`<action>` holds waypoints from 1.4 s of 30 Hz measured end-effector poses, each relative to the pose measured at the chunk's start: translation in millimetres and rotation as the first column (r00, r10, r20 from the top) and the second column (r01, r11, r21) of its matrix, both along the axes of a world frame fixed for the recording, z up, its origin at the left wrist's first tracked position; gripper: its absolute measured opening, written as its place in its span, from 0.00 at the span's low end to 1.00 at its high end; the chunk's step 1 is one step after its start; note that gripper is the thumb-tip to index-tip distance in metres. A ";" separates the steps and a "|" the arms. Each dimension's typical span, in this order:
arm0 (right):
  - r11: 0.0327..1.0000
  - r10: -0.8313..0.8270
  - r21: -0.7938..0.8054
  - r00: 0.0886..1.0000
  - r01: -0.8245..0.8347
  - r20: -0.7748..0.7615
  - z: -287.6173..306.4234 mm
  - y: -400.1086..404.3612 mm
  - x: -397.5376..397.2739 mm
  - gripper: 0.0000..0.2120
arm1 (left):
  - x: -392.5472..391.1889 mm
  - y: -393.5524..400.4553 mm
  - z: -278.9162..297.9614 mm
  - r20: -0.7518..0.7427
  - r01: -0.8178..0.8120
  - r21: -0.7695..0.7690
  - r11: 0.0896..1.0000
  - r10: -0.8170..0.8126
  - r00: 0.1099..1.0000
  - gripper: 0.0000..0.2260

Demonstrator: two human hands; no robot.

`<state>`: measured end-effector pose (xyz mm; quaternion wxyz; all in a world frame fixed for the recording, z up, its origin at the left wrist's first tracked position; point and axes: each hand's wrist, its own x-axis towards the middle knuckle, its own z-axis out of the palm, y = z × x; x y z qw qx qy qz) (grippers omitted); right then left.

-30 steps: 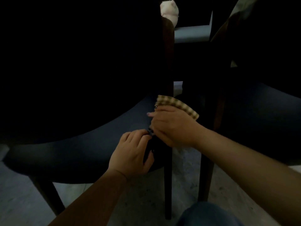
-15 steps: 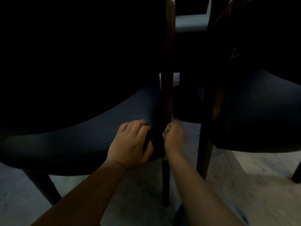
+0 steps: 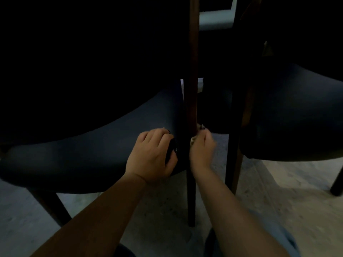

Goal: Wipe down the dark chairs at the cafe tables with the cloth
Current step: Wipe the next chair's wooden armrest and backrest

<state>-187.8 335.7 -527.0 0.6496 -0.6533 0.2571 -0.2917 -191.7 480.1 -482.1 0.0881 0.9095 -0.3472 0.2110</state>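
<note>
The right hand [image 3: 201, 148] was curled tight around the wooden chair leg [image 3: 192, 101] just below seat level, with only scraps of the cloth [image 3: 194, 140] showing between its fingers and the wood — most of the fabric was hidden inside the grip. The left hand [image 3: 152, 156] gripped the near right edge of the dark chair seat [image 3: 92, 154], fingers curled over the rim and thumb below, apparently steadying it.

The cloth looked thin and soft, so it would likely bunch and wrap around a narrow post without effort; holding it as a sleeve around the leg seemed the sensible grip. The leg was slim, stiff and smooth-looking, so the wrapped cloth should slide along it easily. The chair itself seemed fairly light on thin legs — bracing at the seat edge would probably keep it from shifting. A second dark chair [image 3: 289, 117] stood just to the right, on the pale floor [image 3: 278, 191].
</note>
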 end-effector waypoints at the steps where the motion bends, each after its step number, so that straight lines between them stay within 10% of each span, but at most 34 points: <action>1: 0.999 -0.030 -0.029 0.998 0.032 0.050 15.0 -0.6 4.0 0.14 | -0.2 -0.1 0.0 0.004 -0.002 -0.002 1.000 0.002 1.000 0.17; 18: 0.992 0.122 -0.035 0.881 -0.119 0.457 208.3 -13.0 -0.1 0.17 | -18.1 -8.0 40.7 -0.060 -0.008 0.053 0.999 0.011 0.998 0.17; 25: 0.987 0.160 -0.098 0.891 -0.130 0.425 277.5 -18.1 4.4 0.17 | -64.8 -7.1 146.7 0.349 0.291 -0.117 0.950 -0.235 0.907 0.14; 28: 0.962 0.188 0.105 0.891 -0.251 0.412 303.7 -12.1 17.4 0.15 | -85.1 1.1 204.1 0.538 0.367 -0.033 0.930 -0.293 0.790 0.14; 35: 0.809 0.549 -0.025 0.741 -0.587 0.386 297.7 -9.3 29.4 0.15 | -99.2 13.9 303.1 0.591 -0.131 -0.037 0.991 0.127 0.797 0.20; 42: 0.820 0.561 -0.279 0.797 -0.499 0.223 321.0 -9.9 29.0 0.17 | -89.7 49.4 329.8 0.416 -0.441 0.077 0.894 0.374 0.829 0.26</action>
